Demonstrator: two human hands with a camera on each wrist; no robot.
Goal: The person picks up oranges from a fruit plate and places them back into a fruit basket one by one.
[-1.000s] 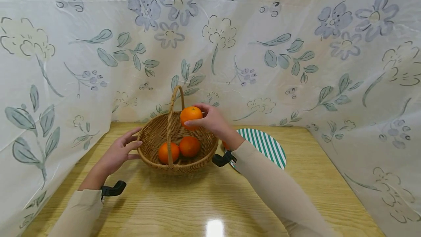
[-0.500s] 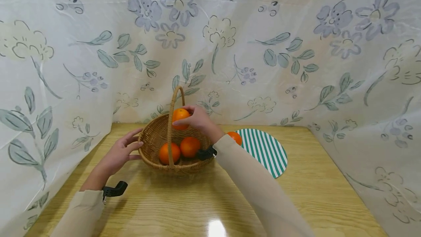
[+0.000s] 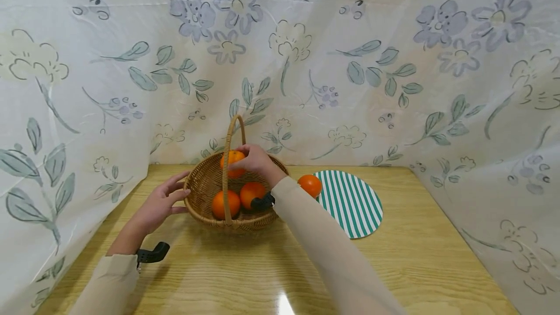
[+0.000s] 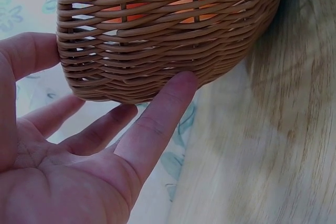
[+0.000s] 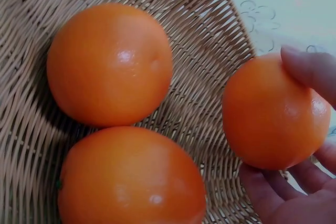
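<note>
A wicker basket (image 3: 202,183) with a tall arched handle (image 3: 227,171) stands on the table. Two oranges, one nearer the handle (image 3: 227,205) and one to its right (image 3: 252,191), lie touching in its bottom. My right hand (image 3: 259,163) grips a third orange (image 5: 275,114) between thumb and fingers, inside the basket's far side, partly behind the handle in the head view. My left hand (image 3: 158,204) steadies the basket's left side, its fairly straight, spread fingers (image 4: 168,108) touching the outer weave.
Right of the basket, another orange (image 3: 309,185) sits at the left edge of a round green-and-white striped mat (image 3: 352,203). The wooden table (image 3: 210,276) ends against a floral curtain (image 3: 341,111) behind and at the sides.
My right hand has carried the orange leftward and lower into the basket, behind the handle. The orange by the mat has come into fuller view. My left hand stays at the basket's side.
</note>
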